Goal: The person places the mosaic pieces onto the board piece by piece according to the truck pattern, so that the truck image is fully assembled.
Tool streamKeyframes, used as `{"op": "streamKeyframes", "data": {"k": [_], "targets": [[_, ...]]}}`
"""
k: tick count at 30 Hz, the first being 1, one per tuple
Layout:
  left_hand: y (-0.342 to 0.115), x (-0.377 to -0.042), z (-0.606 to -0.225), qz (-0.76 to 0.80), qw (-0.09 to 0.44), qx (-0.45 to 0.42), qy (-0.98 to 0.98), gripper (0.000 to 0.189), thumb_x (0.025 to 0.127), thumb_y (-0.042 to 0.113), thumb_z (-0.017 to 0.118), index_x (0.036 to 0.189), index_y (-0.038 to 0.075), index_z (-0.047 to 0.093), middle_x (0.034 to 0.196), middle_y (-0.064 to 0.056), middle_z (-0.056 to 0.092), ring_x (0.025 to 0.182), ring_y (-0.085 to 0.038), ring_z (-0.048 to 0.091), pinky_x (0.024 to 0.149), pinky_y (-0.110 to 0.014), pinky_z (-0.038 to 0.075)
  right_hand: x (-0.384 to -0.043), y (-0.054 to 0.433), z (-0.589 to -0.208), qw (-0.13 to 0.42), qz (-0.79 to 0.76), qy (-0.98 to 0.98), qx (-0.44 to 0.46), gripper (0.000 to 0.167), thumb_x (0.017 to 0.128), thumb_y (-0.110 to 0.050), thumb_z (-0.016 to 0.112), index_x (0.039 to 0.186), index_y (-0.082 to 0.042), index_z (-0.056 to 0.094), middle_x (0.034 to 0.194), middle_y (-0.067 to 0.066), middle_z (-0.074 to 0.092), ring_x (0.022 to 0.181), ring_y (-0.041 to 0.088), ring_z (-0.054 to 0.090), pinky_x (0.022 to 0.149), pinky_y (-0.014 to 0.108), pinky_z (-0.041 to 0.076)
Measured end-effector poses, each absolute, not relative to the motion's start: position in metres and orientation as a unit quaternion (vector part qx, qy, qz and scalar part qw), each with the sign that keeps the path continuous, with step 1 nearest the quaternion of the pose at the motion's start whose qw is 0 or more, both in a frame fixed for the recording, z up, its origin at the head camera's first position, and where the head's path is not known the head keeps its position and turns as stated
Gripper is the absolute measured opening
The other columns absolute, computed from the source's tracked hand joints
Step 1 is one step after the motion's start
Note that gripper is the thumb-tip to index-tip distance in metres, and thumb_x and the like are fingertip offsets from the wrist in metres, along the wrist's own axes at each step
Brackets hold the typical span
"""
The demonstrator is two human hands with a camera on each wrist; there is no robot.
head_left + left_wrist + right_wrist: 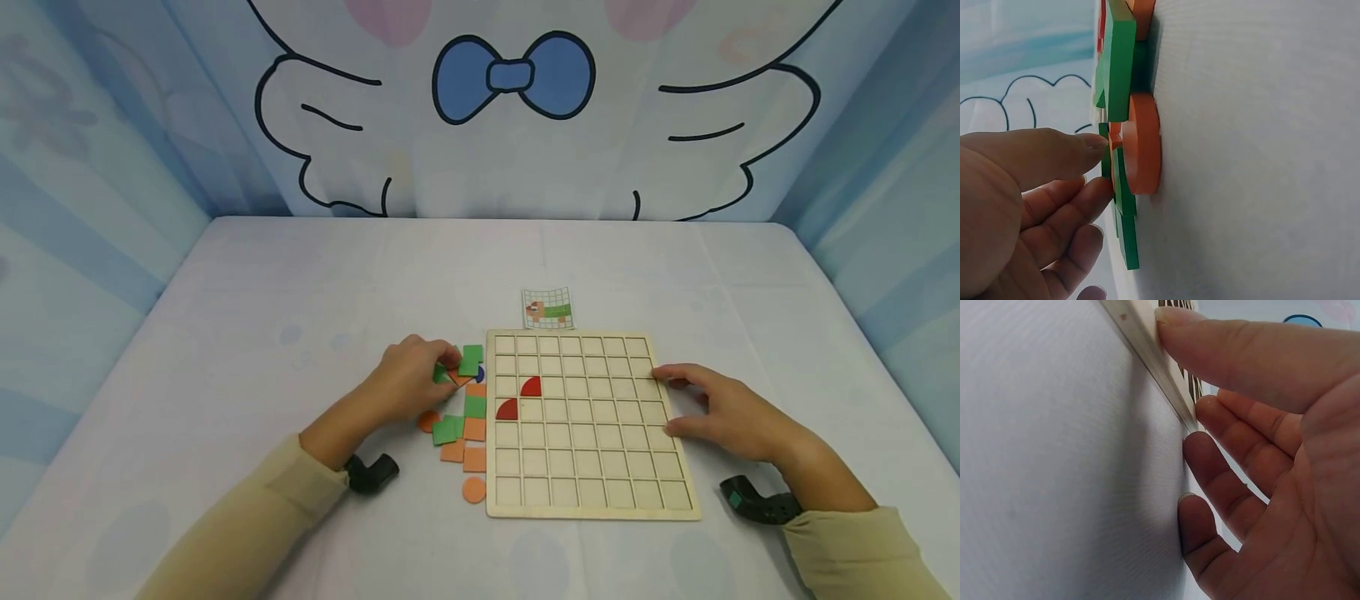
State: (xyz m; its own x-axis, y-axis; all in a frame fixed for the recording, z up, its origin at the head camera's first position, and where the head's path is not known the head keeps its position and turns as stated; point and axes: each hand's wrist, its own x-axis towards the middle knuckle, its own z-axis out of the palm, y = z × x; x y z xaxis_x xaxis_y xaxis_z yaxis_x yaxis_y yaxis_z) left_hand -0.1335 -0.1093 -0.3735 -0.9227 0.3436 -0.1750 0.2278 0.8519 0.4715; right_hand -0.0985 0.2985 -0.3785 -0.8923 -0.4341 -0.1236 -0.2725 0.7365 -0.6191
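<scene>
A small card point(547, 310) near the middle of the head view carries a printed grid with an orange and green figure. A faint pink curved mark point(750, 40) on the curtain point(517, 158), at the upper right, is too pale to read.

The left hand point(408, 379) is left of centre, thumb and index finger slightly apart around a green piece point(1105, 150); I cannot tell whether the grip pinches it or only touches it. The right hand point(723, 412) is at the right of the frame, its grip relaxed and loosely spread, thumb and fingertip touching the right edge of the wooden grid board point(592, 513).

The board lies on the worktop point(315, 258) in the lower centre. It holds two red quarter-circles: one point(531, 387) in the third row, second column, the other point(507, 409) in the fourth row, first column. Along its left edge lie green squares point(444, 432), orange squares point(475, 459), a partly covered blue piece point(481, 375) and an orange disc point(474, 490).
</scene>
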Motion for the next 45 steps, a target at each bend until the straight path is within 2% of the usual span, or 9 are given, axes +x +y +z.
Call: {"op": "streamKeyframes", "data": {"k": [5,13,28,41,45], "targets": [[-0.1071,-0.1342,-0.3744,0.209,0.122,0.154,0.958,0.030,0.091,0.023,0.075,0.117,0.010,0.069,0.108,0.001,0.067,0.101,-0.022,0.052,0.089,-0.040,0.044,-0.0984,0.2982,-0.3786,0.131,-0.307,0.923,-0.190,0.065,0.087,-0.022,0.079,0.142,-0.004,0.050,0.140,0.017,0.052,0.124,0.037,0.048,0.095,0.054,0.040],[-0.1044,-0.1371,-0.3752,0.189,0.104,0.165,0.962,0.032,0.090,0.025,0.077,0.116,0.008,0.069,0.104,0.001,0.068,0.097,-0.022,0.054,0.085,-0.041,0.043,-0.0975,0.2976,-0.3770,0.138,-0.317,0.920,-0.183,0.066,0.087,-0.020,0.079,0.142,-0.002,0.048,0.141,0.021,0.051,0.128,0.041,0.045,0.097,0.061,0.039],[-0.1019,-0.1360,-0.3758,0.182,0.085,0.166,0.965,0.032,0.088,0.025,0.078,0.113,0.008,0.070,0.096,0.003,0.067,0.092,-0.020,0.055,0.079,-0.040,0.044,-0.0978,0.2976,-0.3777,0.139,-0.313,0.923,-0.177,0.066,0.087,-0.022,0.079,0.142,-0.003,0.049,0.141,0.019,0.051,0.128,0.039,0.045,0.098,0.056,0.039],[-0.1019,-0.1364,-0.3766,0.172,0.093,0.149,0.969,0.035,0.087,0.028,0.079,0.115,0.009,0.070,0.096,0.003,0.068,0.092,-0.020,0.054,0.078,-0.039,0.044,-0.0977,0.2986,-0.3785,0.137,-0.311,0.923,-0.180,0.067,0.087,-0.023,0.079,0.142,-0.004,0.048,0.141,0.019,0.051,0.128,0.039,0.046,0.097,0.057,0.039],[-0.1022,-0.1358,-0.3768,0.170,0.089,0.152,0.970,0.033,0.088,0.026,0.078,0.114,0.009,0.070,0.096,0.003,0.068,0.090,-0.019,0.054,0.076,-0.038,0.044,-0.0978,0.2986,-0.3786,0.136,-0.311,0.923,-0.180,0.066,0.087,-0.024,0.079,0.142,-0.005,0.049,0.141,0.018,0.051,0.127,0.037,0.046,0.097,0.052,0.040]]}}
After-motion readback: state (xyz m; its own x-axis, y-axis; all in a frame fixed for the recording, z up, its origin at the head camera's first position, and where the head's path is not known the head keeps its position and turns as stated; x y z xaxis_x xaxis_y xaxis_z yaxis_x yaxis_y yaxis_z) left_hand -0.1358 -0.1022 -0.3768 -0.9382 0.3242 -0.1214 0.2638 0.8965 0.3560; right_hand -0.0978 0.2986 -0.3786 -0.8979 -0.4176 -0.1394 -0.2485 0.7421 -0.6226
